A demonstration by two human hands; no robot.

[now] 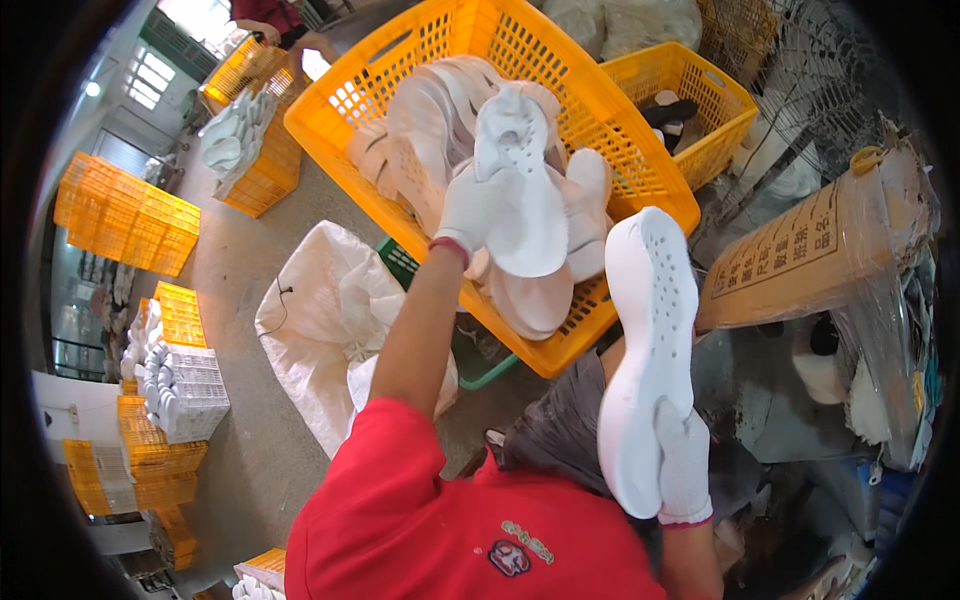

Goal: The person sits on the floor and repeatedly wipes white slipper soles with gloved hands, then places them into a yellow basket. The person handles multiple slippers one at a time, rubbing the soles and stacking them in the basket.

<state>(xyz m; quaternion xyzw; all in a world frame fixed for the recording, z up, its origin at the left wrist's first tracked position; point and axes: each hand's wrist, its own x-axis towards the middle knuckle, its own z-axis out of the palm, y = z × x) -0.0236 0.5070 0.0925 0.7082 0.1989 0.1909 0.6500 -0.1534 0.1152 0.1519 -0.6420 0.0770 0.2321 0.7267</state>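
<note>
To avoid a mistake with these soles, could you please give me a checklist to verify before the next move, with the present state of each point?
1. Left hand holds a white sole: ok, gripped at its left edge.
2. Right hand holds a second white sole: ok, gripped near its lower end.
3. Gloves on both hands: ok, both white.
4. A hand free for another thing: not ok, each holds a sole.
5. Left-hand sole clear of the piled soles in the yellow crate: cannot tell, it overlaps them in this view.
</note>
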